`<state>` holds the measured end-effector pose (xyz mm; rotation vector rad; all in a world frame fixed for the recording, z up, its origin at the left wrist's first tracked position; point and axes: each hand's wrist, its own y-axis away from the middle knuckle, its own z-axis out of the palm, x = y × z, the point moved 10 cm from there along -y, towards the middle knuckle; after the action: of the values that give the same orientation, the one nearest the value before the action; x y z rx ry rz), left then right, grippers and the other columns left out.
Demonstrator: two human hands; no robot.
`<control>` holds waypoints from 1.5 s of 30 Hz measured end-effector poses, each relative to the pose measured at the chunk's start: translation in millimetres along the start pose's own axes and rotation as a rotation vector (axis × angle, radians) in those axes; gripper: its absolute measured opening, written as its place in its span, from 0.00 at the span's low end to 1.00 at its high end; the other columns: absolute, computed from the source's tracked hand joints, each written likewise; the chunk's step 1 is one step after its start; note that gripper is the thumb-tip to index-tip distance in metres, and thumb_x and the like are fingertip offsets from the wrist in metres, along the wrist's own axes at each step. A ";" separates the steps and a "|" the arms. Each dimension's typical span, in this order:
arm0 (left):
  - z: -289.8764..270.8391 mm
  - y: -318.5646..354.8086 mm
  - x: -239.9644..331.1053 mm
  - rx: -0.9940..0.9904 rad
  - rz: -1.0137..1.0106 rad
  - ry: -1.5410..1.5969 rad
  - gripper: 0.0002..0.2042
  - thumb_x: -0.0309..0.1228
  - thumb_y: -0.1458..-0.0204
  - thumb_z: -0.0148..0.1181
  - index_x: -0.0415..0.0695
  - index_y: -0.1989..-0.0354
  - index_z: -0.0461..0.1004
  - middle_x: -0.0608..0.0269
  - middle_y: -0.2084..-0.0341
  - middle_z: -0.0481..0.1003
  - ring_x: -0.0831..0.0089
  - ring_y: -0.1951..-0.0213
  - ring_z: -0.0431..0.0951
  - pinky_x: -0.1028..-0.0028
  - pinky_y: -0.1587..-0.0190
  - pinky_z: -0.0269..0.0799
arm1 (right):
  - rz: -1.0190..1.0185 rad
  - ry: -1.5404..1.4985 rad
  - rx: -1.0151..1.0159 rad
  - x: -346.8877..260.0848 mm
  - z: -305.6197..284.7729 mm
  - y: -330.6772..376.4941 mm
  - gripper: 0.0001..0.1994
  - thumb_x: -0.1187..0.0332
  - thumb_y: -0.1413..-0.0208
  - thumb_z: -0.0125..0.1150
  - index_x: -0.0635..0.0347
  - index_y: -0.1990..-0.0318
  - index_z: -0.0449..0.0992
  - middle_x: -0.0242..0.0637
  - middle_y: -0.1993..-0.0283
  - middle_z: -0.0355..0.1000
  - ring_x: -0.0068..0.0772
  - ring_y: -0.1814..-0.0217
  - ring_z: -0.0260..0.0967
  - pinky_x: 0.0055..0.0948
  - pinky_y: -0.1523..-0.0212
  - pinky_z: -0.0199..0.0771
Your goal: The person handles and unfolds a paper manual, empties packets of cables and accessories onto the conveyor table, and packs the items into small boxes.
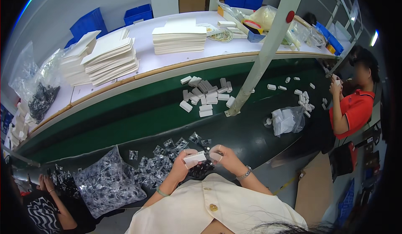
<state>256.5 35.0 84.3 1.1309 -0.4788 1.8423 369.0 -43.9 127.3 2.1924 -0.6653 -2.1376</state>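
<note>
My left hand (pixel 182 164) is closed around a small white box (pixel 195 158), held level in front of my chest. Close to the box's right end is my right hand (pixel 224 156), its thumb and fingers drawn together in a pinch. Whatever lies between those fingertips, if anything, is too small to make out. Finger covers seem to be on some of my fingertips. Just beyond and left of my hands lies a loose heap of small clear packets with dark contents (pixel 155 168). A large clear bag (pixel 109 183) full of similar packets leans beside the heap.
Small white boxes (pixel 206 92) are scattered on the green belt (pixel 138 104), near a slanted white post (pixel 268 50). A bag of white boxes (pixel 288 121) sits right. Stacks of white card (pixel 179 40) stand on the far shelf. Co-workers sit at right (pixel 354 108) and lower left (pixel 50 209).
</note>
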 end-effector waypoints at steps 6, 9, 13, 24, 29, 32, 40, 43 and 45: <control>-1.3 -10.2 18.3 0.020 0.047 -0.085 0.16 0.19 0.56 0.58 0.39 0.57 0.65 0.55 0.65 0.72 0.69 0.63 0.74 0.72 0.57 0.69 | -0.141 -0.075 0.160 -16.5 -3.8 1.5 0.09 0.72 0.48 0.55 0.63 0.60 0.70 0.34 0.66 0.69 0.20 0.69 0.67 0.21 0.66 0.69; -1.4 -13.8 27.0 0.018 0.078 -0.254 0.16 0.18 0.56 0.58 0.40 0.58 0.66 0.60 0.63 0.71 0.72 0.61 0.73 0.74 0.56 0.68 | -0.231 0.102 0.151 -19.4 -2.4 -2.4 0.10 0.71 0.47 0.55 0.63 0.58 0.70 0.35 0.63 0.70 0.21 0.66 0.69 0.18 0.64 0.68; 4.9 -10.5 30.3 -0.015 0.072 -0.281 0.14 0.17 0.57 0.57 0.40 0.59 0.67 0.63 0.62 0.70 0.74 0.59 0.72 0.75 0.55 0.67 | -0.010 -0.195 0.046 2.3 1.4 -5.8 0.09 0.70 0.47 0.53 0.62 0.60 0.70 0.35 0.66 0.69 0.22 0.69 0.68 0.21 0.67 0.68; 19.0 0.1 43.4 -0.065 0.051 -0.447 0.19 0.19 0.56 0.58 0.41 0.53 0.66 0.62 0.58 0.69 0.75 0.56 0.70 0.76 0.53 0.66 | -0.405 0.402 0.353 -24.1 9.8 7.9 0.15 0.64 0.45 0.54 0.65 0.57 0.63 0.42 0.64 0.65 0.32 0.63 0.66 0.30 0.62 0.68; 35.3 1.8 32.1 -0.085 0.059 -0.405 0.22 0.20 0.56 0.59 0.41 0.51 0.64 0.62 0.57 0.69 0.76 0.57 0.70 0.76 0.54 0.66 | -0.461 0.238 0.278 -16.7 19.5 -3.3 0.25 0.63 0.47 0.56 0.64 0.45 0.55 0.47 0.53 0.60 0.36 0.51 0.62 0.32 0.51 0.64; 33.9 -0.2 28.9 -0.088 0.109 -0.552 0.20 0.22 0.55 0.59 0.40 0.51 0.63 0.60 0.57 0.69 0.74 0.56 0.70 0.75 0.54 0.67 | -0.383 0.063 0.136 -6.3 23.2 -13.1 0.33 0.61 0.45 0.53 0.62 0.38 0.44 0.49 0.47 0.56 0.37 0.46 0.58 0.32 0.45 0.60; 15.1 -24.2 -17.8 -0.125 -0.143 -0.594 0.14 0.23 0.56 0.60 0.39 0.60 0.67 0.55 0.64 0.70 0.64 0.61 0.72 0.69 0.59 0.68 | -0.032 -0.102 -0.020 46.3 17.7 -25.2 0.33 0.56 0.41 0.46 0.57 0.35 0.39 0.46 0.42 0.54 0.33 0.43 0.55 0.29 0.42 0.55; -2.1 -53.9 -19.1 -0.087 0.182 -0.886 0.12 0.21 0.58 0.60 0.40 0.64 0.69 0.56 0.68 0.69 0.63 0.64 0.71 0.70 0.60 0.67 | 0.062 -0.137 0.195 98.9 -15.0 -52.3 0.28 0.59 0.43 0.50 0.60 0.39 0.51 0.45 0.48 0.63 0.33 0.47 0.62 0.27 0.46 0.60; -31.6 -80.9 -27.6 0.044 0.152 -0.900 0.12 0.20 0.62 0.62 0.42 0.67 0.70 0.57 0.71 0.70 0.62 0.65 0.71 0.70 0.61 0.66 | 0.049 -0.067 0.305 132.7 -42.7 -70.3 0.23 0.62 0.44 0.52 0.61 0.44 0.59 0.45 0.53 0.67 0.33 0.50 0.65 0.27 0.49 0.63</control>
<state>313.7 86.1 35.0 1.9801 -1.0484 1.3767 427.5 -32.2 -16.9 2.2177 -1.1053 -2.2204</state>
